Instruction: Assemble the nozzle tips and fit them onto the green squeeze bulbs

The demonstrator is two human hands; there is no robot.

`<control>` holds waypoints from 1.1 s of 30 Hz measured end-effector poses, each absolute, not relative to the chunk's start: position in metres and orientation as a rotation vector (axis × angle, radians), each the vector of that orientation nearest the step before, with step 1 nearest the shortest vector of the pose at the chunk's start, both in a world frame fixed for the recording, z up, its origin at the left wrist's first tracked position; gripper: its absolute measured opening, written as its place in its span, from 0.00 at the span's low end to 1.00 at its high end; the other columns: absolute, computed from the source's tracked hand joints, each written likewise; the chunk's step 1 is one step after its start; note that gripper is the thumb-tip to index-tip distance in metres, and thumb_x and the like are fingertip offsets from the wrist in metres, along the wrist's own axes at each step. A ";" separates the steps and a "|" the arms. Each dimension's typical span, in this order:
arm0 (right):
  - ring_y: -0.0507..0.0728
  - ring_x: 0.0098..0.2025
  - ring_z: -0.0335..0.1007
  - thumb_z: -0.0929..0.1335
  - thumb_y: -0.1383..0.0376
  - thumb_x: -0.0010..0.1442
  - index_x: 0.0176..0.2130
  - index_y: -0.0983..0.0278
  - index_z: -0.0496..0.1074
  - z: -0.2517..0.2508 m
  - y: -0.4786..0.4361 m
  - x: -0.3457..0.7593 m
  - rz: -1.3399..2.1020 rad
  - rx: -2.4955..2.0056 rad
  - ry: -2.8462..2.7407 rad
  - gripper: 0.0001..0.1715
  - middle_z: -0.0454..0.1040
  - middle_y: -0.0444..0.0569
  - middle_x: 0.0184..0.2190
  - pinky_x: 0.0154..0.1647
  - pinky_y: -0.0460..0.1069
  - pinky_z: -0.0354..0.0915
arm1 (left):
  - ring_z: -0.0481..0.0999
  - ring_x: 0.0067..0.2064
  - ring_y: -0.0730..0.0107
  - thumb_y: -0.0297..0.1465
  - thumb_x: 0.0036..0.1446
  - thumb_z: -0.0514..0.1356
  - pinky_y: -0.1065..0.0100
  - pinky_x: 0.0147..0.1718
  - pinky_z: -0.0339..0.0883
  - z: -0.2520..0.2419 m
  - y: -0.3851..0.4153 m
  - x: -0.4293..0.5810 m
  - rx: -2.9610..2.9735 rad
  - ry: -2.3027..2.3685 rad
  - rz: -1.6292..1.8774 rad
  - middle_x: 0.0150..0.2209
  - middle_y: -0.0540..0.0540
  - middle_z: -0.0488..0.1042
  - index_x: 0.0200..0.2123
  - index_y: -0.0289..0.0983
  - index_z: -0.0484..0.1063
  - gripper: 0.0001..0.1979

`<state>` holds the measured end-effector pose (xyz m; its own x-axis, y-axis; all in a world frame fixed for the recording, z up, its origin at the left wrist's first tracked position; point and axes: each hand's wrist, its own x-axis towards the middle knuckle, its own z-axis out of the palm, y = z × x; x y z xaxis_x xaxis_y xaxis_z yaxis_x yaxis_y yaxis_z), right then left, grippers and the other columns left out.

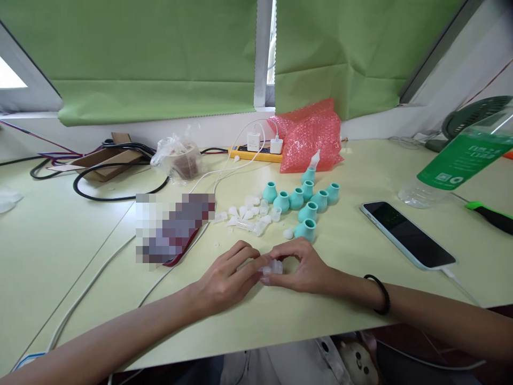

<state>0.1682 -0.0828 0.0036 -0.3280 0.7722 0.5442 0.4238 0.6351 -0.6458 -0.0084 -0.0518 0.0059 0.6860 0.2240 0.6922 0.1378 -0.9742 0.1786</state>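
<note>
Near the table's front edge, my left hand (234, 275) and my right hand (302, 267) meet, both pinching a small translucent plastic piece (276, 267). Fingers cover part of it, so its full shape is hidden. Just beyond lie several turquoise rubber bulbs (306, 230) with open necks. One bulb (308, 175) at the back carries a clear pointed nozzle (315, 159). A loose pile of translucent plastic parts (250, 214), some tip-shaped and some tubular, spreads to the left of the bulbs. A small whitish piece (288, 233) rests beside the nearest bulb.
A phone (409, 235) on a cable lies at right, near a tilted bottle (460, 155) and a green-black handle (491, 216). At left is a partly blurred phone-like object (180, 230). Behind stand pink bubble wrap (310, 136), a yellow power strip (256, 155) and a tape roll (186, 160).
</note>
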 end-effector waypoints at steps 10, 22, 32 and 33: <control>0.53 0.25 0.65 0.69 0.61 0.44 0.28 0.64 0.65 0.041 -0.083 0.217 -0.444 -1.129 -1.888 0.12 0.70 0.47 0.22 0.26 0.48 0.62 | 0.70 0.31 0.71 0.24 0.48 0.57 0.69 0.30 0.66 0.006 -0.047 -0.010 2.416 0.766 1.236 0.28 0.46 0.71 0.33 0.34 0.66 0.07; 0.58 0.40 0.68 0.66 0.62 0.48 0.35 0.65 0.63 0.018 -0.082 0.224 -0.324 -1.264 -2.005 0.13 0.70 0.54 0.38 0.36 0.50 0.64 | 0.68 0.34 0.73 0.24 0.53 0.54 0.71 0.34 0.64 0.010 -0.050 -0.012 2.417 0.790 1.195 0.34 0.45 0.70 0.42 0.34 0.63 0.12; 0.54 0.28 0.64 0.62 0.68 0.44 0.34 0.65 0.63 0.014 -0.080 0.184 -0.166 -1.026 -2.202 0.13 0.67 0.47 0.26 0.25 0.47 0.60 | 0.64 0.34 0.72 0.22 0.54 0.51 0.71 0.32 0.61 0.005 -0.055 -0.016 2.411 0.522 1.111 0.32 0.46 0.66 0.45 0.35 0.60 0.13; 0.52 0.25 0.63 0.61 0.67 0.44 0.31 0.65 0.63 0.012 -0.081 0.183 -0.158 -1.066 -2.223 0.10 0.65 0.46 0.24 0.22 0.46 0.58 | 0.64 0.34 0.72 0.22 0.54 0.51 0.71 0.32 0.60 0.005 -0.055 -0.016 2.409 0.512 1.087 0.32 0.46 0.65 0.44 0.35 0.60 0.13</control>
<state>0.1829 -0.0813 0.0118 -0.4512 0.6525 0.6088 0.7320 0.6608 -0.1658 -0.0155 -0.0554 0.0053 0.6215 0.4991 0.6039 0.1483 -0.8318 0.5348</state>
